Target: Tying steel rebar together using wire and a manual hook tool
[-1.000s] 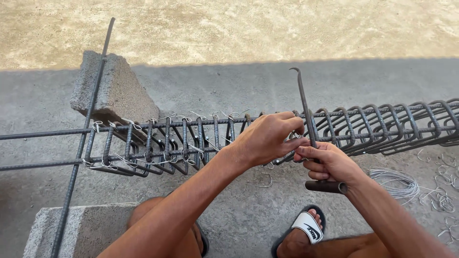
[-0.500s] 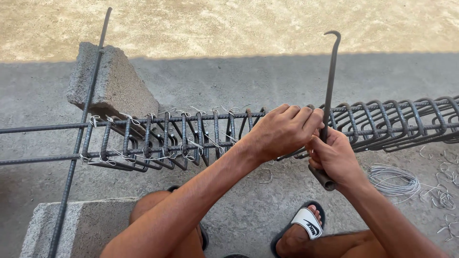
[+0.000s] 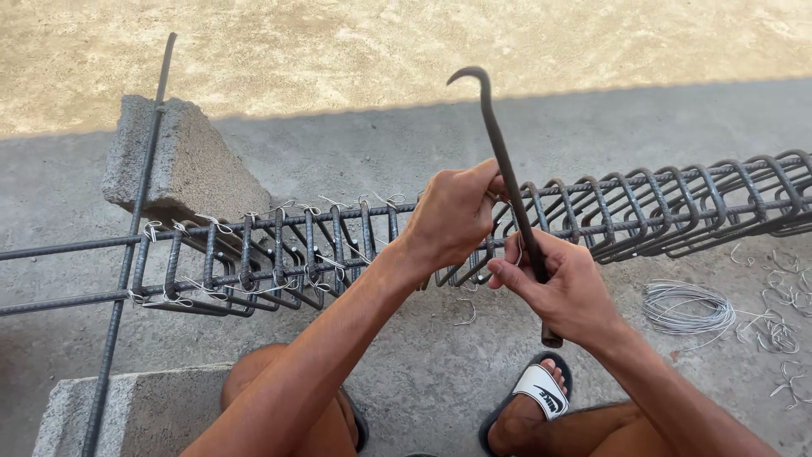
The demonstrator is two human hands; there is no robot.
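Rough concrete, ribbed rebar cage, hooked rod

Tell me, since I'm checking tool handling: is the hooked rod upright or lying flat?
Upright, slightly tilted: the hooked rod rises from the right hand, hook end topmost, above the rebar cage.

Both bare forearms are reaching forward and up from the bottom of the view, converging near the middle. The left hand is sitting knuckles-up, wrist bent slightly, its fingers curling over and down in a closed grip. The right hand is sitting just below and to the right of it, palm turned inward, fingers wrapping tightly closed with the thumb pressing along the top. The two hands are nearly touching. Below them, bent knees and a sandalled foot are showing.
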